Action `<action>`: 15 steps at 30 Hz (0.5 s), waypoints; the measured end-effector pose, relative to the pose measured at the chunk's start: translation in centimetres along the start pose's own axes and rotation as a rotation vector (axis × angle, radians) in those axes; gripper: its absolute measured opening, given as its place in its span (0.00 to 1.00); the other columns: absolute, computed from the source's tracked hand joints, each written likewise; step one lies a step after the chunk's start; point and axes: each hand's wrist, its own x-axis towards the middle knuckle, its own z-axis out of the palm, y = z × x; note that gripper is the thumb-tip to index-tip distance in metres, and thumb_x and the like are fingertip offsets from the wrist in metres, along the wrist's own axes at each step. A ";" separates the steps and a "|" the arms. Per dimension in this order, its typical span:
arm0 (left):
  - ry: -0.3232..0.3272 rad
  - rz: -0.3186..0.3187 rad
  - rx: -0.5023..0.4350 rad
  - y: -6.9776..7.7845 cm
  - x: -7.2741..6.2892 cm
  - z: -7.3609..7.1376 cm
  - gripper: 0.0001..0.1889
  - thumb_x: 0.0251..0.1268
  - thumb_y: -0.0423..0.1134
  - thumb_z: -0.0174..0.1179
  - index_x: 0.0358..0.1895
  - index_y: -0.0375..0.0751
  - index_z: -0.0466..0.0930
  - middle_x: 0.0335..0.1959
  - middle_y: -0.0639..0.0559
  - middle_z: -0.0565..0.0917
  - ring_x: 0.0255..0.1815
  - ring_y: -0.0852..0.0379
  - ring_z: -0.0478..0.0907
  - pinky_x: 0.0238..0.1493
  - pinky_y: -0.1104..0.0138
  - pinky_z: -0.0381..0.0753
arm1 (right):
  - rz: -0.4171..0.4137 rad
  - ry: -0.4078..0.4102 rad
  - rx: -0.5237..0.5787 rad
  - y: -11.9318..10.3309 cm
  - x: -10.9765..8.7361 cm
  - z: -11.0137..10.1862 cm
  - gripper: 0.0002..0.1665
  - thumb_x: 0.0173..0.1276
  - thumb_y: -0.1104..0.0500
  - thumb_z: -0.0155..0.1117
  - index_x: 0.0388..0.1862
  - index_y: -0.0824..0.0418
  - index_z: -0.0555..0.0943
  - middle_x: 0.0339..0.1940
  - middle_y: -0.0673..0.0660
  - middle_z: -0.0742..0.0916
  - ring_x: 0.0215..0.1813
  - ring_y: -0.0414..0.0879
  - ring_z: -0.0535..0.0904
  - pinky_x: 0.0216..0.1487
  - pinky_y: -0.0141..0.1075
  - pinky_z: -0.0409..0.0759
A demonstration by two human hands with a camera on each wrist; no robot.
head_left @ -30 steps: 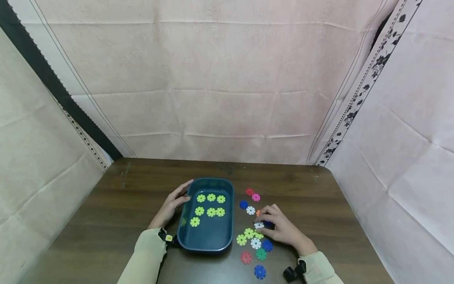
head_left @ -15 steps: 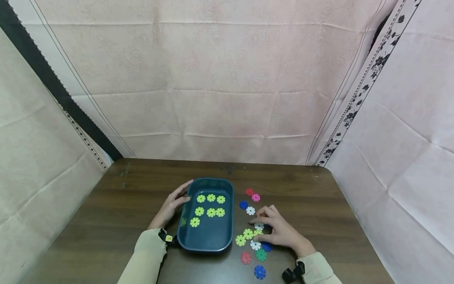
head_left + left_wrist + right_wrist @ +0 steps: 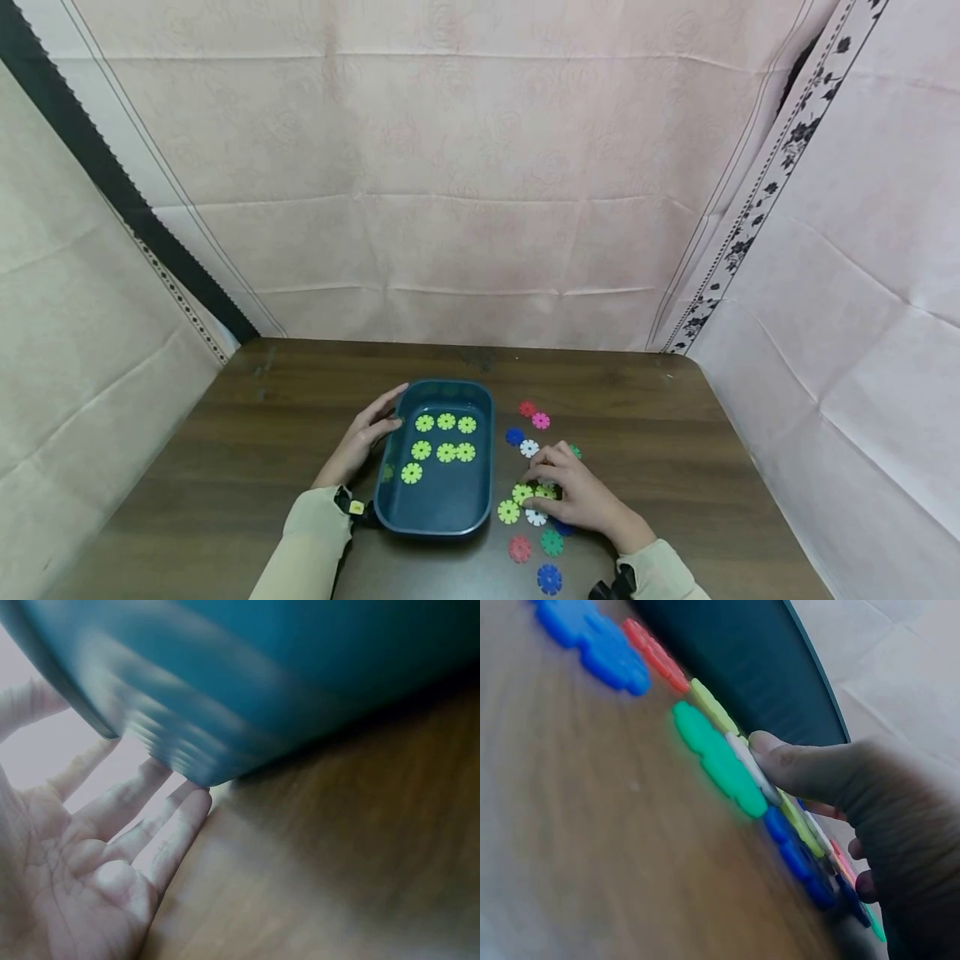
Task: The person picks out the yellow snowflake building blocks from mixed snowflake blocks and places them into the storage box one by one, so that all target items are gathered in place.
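While the thumb and the index finger of the right hand (image 3: pixel 573 493) stand apart, its fingers bend over a cluster of flower-shaped pieces, and whether it grips one I cannot tell. Between and just beside these fingers lie three yellow-green pieces (image 3: pixel 508 512); a white piece (image 3: pixel 536 517) lies by the thumb. Nearer to the person are a green piece (image 3: pixel 551 542), a red piece (image 3: pixel 519 548) and a blue piece (image 3: pixel 549 579); beyond the hand, a pink piece (image 3: pixel 541 421) and several others lie on the wooden table (image 3: pixel 645 400). To the left of the cluster stands a blue tray (image 3: pixel 434 531), with seven yellow-green flowers (image 3: pixel 421 450) lying on its bottom. The left hand (image 3: pixel 362 437), its fingers extended, touches the tray's left side.
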 end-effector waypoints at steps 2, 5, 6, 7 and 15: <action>-0.001 0.001 -0.003 0.0 0.0 0.0 0.28 0.76 0.39 0.54 0.76 0.65 0.64 0.73 0.52 0.69 0.70 0.45 0.67 0.66 0.45 0.64 | 0.001 0.005 0.009 0.0 0.0 0.1 0.13 0.61 0.50 0.77 0.44 0.49 0.86 0.45 0.44 0.80 0.47 0.38 0.65 0.45 0.35 0.69; 0.002 0.001 -0.002 0.0 -0.1 0.0 0.28 0.76 0.40 0.54 0.76 0.64 0.64 0.73 0.52 0.69 0.69 0.45 0.67 0.66 0.46 0.64 | 0.012 -0.004 0.033 0.1 0.0 0.1 0.14 0.61 0.51 0.77 0.44 0.50 0.85 0.45 0.43 0.82 0.47 0.38 0.67 0.46 0.35 0.70; 0.002 0.001 -0.001 0.0 -0.1 0.0 0.28 0.76 0.40 0.54 0.76 0.64 0.64 0.72 0.52 0.69 0.69 0.45 0.67 0.66 0.46 0.64 | 0.017 -0.011 0.041 0.1 0.0 0.1 0.14 0.62 0.51 0.77 0.45 0.49 0.84 0.44 0.42 0.83 0.46 0.38 0.68 0.46 0.35 0.70; 0.003 0.000 -0.001 0.1 -0.2 0.0 0.29 0.76 0.40 0.54 0.76 0.64 0.64 0.72 0.52 0.69 0.69 0.45 0.67 0.66 0.46 0.64 | 0.018 -0.013 0.053 0.1 0.0 0.1 0.14 0.62 0.52 0.77 0.45 0.49 0.83 0.44 0.42 0.83 0.46 0.39 0.68 0.46 0.35 0.70; -0.009 0.016 0.008 0.2 -0.2 0.2 0.29 0.77 0.39 0.53 0.77 0.61 0.62 0.74 0.50 0.67 0.71 0.44 0.65 0.66 0.45 0.64 | 0.074 0.062 0.188 -0.2 -0.1 0.0 0.10 0.66 0.58 0.73 0.42 0.47 0.81 0.40 0.43 0.82 0.41 0.43 0.75 0.40 0.36 0.77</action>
